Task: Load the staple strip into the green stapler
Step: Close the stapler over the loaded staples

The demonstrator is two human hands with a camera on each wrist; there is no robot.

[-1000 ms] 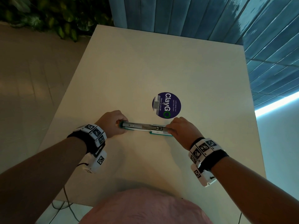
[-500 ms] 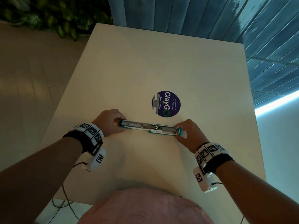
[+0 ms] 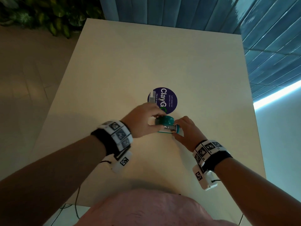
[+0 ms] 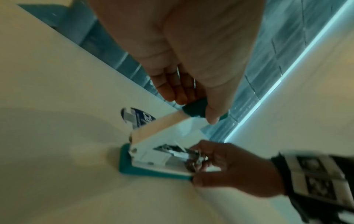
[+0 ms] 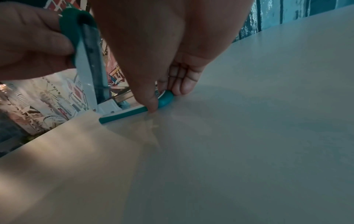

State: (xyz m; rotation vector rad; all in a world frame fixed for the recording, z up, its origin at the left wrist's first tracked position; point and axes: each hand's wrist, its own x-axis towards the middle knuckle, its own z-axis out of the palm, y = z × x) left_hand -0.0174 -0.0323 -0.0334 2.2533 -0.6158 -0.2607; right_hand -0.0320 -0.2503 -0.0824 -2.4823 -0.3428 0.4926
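Both hands [image 3: 143, 121] [image 3: 187, 132] grip the half-folded green stapler [image 3: 166, 125].

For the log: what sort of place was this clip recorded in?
Probably a shared office pantry or break area. The round sticker on the plain white table reads "Let's keep our pantries clean", a blue panelled wall stands behind the table, and leafy plants stand beside it over a tiled floor.

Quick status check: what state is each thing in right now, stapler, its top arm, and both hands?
green stapler: base flat on the table, hinged partly open
top arm: raised, nearly upright
left hand: grips the top arm's green tip
right hand: pinches the base's front end, holding it down
staple strip: cannot tell whether loaded
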